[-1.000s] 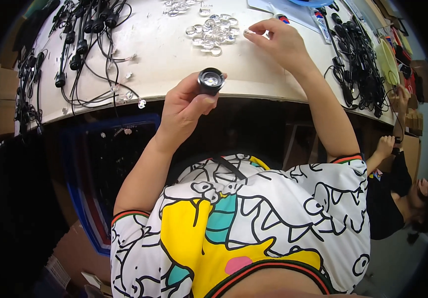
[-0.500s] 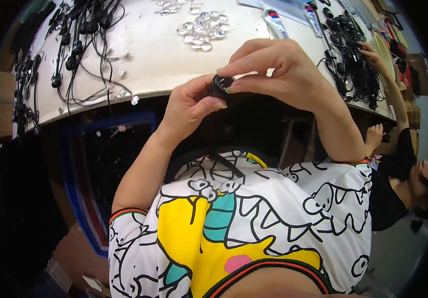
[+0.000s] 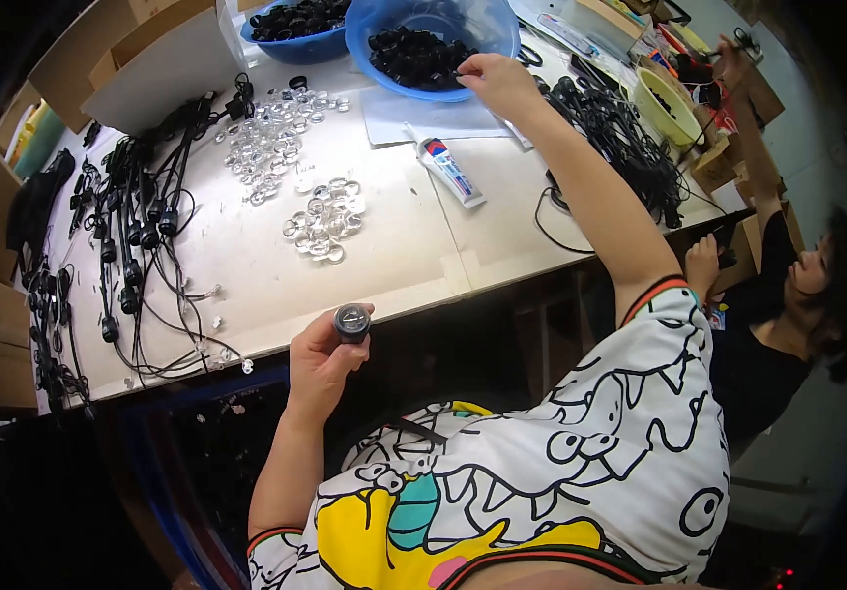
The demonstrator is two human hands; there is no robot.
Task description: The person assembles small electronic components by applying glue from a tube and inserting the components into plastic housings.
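Observation:
My left hand (image 3: 317,372) is wrapped round a short black cylindrical housing (image 3: 353,323) near the table's front edge. A clear round lens shows in its upturned end. Stretched far forward, my right hand (image 3: 502,87) is at the near right side of a blue bowl (image 3: 495,34). Its thumb and fingers are pinched together, and what they hold, if anything, is too small to make out. Inside that bowl lies a heap of black ring-like caps (image 3: 413,61). Clear round lenses (image 3: 320,224) are spread on the table beyond my left hand.
More lenses (image 3: 264,147) lie farther back. A second blue bowl (image 3: 305,46) holds black parts. A white tube (image 3: 451,173) lies near a white sheet (image 3: 384,120). Black cabled fixtures (image 3: 133,236) cover the left side; black cables (image 3: 615,138) lie right. Another person (image 3: 772,324) sits at right.
My hands have parted: the left keeps the black housing, lower and farther left, while the right has gone forward to the blue bowl. The view has tilted up, showing the bowls.

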